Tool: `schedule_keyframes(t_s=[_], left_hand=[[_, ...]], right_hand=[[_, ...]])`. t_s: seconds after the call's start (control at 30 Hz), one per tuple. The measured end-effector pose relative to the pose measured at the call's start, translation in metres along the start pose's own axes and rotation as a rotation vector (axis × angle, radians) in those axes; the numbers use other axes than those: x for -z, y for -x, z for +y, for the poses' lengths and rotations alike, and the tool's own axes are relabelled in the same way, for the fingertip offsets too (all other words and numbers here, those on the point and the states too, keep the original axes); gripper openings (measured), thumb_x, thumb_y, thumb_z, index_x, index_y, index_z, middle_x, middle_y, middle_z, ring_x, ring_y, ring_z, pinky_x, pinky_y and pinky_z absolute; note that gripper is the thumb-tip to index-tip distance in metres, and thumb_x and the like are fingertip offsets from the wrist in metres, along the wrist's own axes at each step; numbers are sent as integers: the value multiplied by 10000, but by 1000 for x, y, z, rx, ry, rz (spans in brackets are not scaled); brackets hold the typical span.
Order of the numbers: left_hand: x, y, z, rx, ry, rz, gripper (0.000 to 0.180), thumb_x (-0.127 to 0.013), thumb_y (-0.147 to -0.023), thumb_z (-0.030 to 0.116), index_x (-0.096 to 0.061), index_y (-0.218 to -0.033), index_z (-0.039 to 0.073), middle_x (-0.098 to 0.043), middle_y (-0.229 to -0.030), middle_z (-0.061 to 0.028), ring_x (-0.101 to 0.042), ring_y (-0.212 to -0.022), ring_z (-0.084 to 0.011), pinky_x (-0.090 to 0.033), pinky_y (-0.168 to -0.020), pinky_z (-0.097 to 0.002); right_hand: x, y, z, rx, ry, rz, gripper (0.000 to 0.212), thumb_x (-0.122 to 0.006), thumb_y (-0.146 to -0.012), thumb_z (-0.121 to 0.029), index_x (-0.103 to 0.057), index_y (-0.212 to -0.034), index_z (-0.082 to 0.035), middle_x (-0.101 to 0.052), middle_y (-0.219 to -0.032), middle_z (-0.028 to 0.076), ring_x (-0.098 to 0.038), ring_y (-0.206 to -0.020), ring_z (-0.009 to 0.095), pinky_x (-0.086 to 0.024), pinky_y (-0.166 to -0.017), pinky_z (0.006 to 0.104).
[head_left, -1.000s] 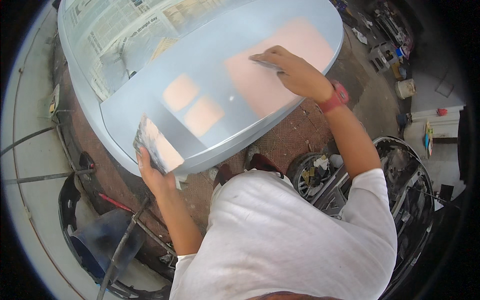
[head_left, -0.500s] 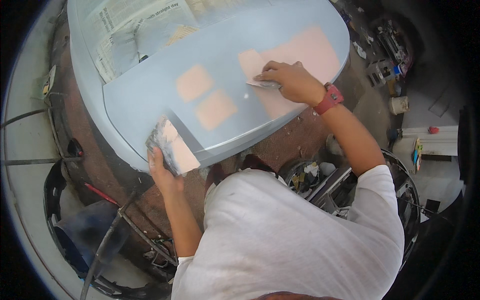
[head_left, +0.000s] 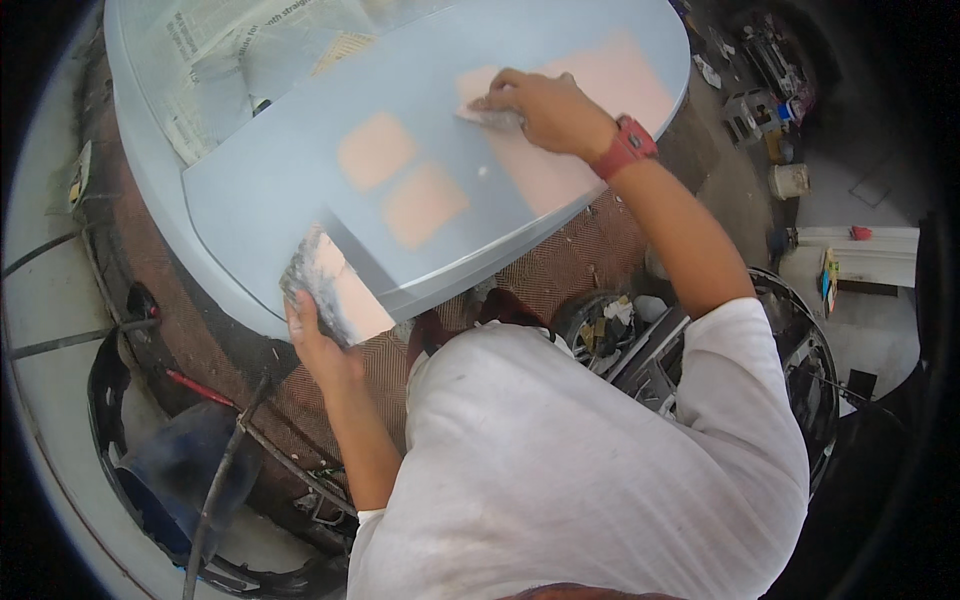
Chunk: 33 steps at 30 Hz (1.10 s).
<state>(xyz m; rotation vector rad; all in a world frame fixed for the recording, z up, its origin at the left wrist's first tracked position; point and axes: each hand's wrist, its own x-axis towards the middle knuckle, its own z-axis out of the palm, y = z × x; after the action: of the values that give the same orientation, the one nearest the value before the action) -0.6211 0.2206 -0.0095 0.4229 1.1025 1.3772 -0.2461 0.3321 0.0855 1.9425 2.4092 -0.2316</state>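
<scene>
A light blue-grey curved car panel (head_left: 260,215) lies across the far part of the view. It bears two small pink filler patches (head_left: 377,150) and a larger pink filler area (head_left: 630,85) toward its right. My right hand (head_left: 560,115), with a red watch on the wrist, pinches a flat putty spreader (head_left: 490,117) against the left edge of that larger area. At the panel's near left edge, my left hand (head_left: 325,350) grips a putty board (head_left: 335,290) smeared grey and loaded with pink filler; my fingers are partly hidden beneath it.
Newspaper (head_left: 210,80) covers the opening behind the panel. At left are a metal stand (head_left: 220,470) and a black curved trim piece (head_left: 105,390). A round container of odds and ends (head_left: 597,335) stands right of my legs. A white bucket (head_left: 790,181) sits farther right.
My right hand has slid the spreader away from me and to the left along the filler. My left hand keeps the board in nearly the same place. The view has shifted slightly.
</scene>
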Motion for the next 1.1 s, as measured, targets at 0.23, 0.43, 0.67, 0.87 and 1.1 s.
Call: schedule_keyframes(t_s=[0.23, 0.43, 0.67, 0.87, 1.1], left_hand=[[-4, 3, 1, 9, -9, 32, 534, -576, -1092, 283, -460, -1528, -2, -579, -1436, -122, -585, -1307, -239, -493, -1082, -404], [-3, 2, 1, 11, 0, 28, 524, -565, -1098, 283, -463, -1525, -1, -580, -1438, -124, -586, -1309, -240, -494, -1085, -410], [1, -4, 1, -4, -9, -55, 552, -587, -1088, 304, -456, -1532, 3, -566, -1452, -145, -575, -1312, -265, -490, -1089, -416], [-1, -2, -1, -22, -50, -12, 557, -578, -1090, 305, -449, -1540, 3, -568, -1449, -146, -580, -1309, -272, -502, -1075, -415], [-4, 3, 2, 4, -31, 50, 544, -573, -1093, 286, -445, -1533, -8, -575, -1436, -126, -588, -1302, -243, -493, -1089, -406]], right_hand=[[-24, 119, -24, 70, 8, 69, 552, -618, -882, -31, -687, -1366, -287, -614, -1359, 43, -570, -1300, 275, -400, -1018, 577], [-6, 156, -19, 62, 8, 30, 662, -586, -835, 38, -653, -1413, -276, -597, -1376, 63, -546, -1328, 301, -392, -1050, 560], [9, 9, 16, -16, -58, 241, 635, -520, -863, 37, -676, -1376, -303, -635, -1350, 9, -650, -1210, 282, -444, -974, 604], [1, -53, 26, -66, 43, 92, 665, -479, -841, 71, -690, -1362, -286, -633, -1373, 9, -656, -1217, 281, -479, -979, 623], [5, 33, -8, 31, 22, -50, 525, -560, -901, -23, -712, -1322, -296, -639, -1337, 4, -647, -1189, 278, -450, -977, 604]])
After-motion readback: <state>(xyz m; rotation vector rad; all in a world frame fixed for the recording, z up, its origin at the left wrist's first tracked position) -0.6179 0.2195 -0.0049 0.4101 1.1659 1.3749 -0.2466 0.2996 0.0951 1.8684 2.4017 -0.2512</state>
